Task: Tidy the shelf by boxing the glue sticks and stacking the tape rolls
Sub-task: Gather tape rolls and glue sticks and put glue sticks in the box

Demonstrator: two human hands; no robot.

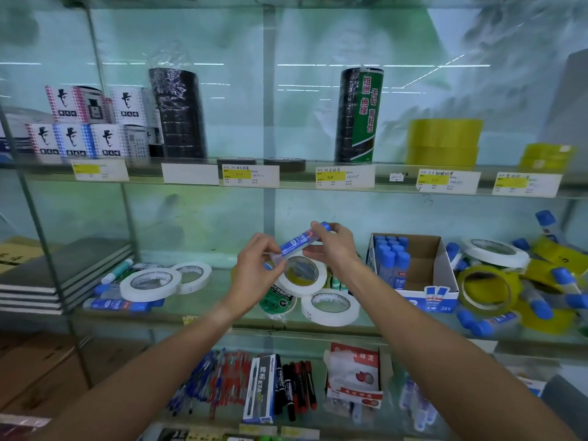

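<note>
On the glass shelf [222, 313], above loose tape rolls [149, 283] mid-shelf, both hands hold one glue stick [300, 241] slantwise, left hand [257, 268] pinching its lower end, right hand [332, 245] clamped near its cap, probably to drop it upright into the box [442, 281] toward the right edge.

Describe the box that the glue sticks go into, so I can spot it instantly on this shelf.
Find the middle glass shelf, the one littered with white tape rolls and loose glue. Just right of the right hand stands an open brown cardboard box with a blue-and-white front. It is the only container there, with blue-capped glue sticks upright in its left half.
</note>
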